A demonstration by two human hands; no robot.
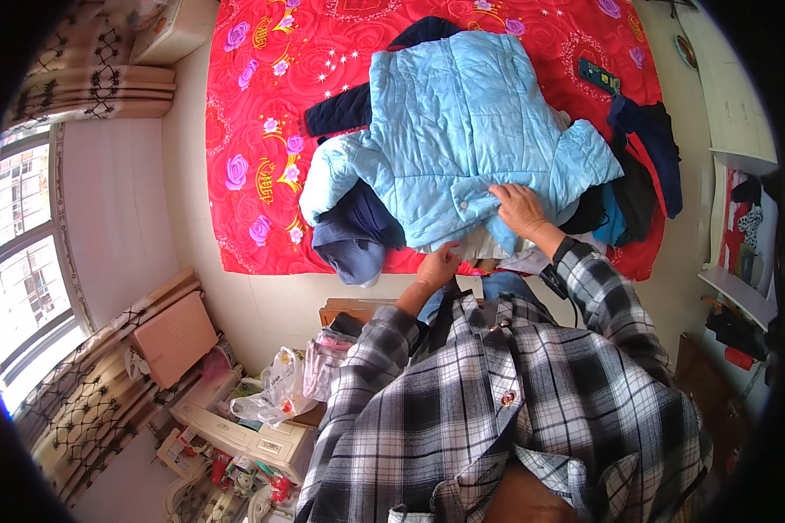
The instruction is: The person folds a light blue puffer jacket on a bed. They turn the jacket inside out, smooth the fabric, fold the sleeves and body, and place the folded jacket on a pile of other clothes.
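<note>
A light blue padded jacket (pixel 458 111) lies spread over a pile of clothes on the bed, its sleeves out to both sides. My right hand (pixel 522 210) grips a fold of it near the flap with a white snap button (pixel 464 205). My left hand (pixel 439 264) is at the jacket's near edge, fingers curled; whether they hold cloth is hard to see. Pale lining or cloth (pixel 477 243) shows between the hands. Beneath the jacket, a dark navy garment (pixel 340 112) sticks out on the left, and a blue-grey garment (pixel 350 252) hangs towards the bed's edge.
The bed has a red rose-print cover (pixel 261 222). A remote control (pixel 598 76) lies on it, beyond dark clothes (pixel 647 150) at the right. Behind on the left are folded clothes (pixel 324 366), a plastic bag (pixel 281 386) and a cream drawer unit (pixel 255 438). A window (pixel 26 261) is at far left.
</note>
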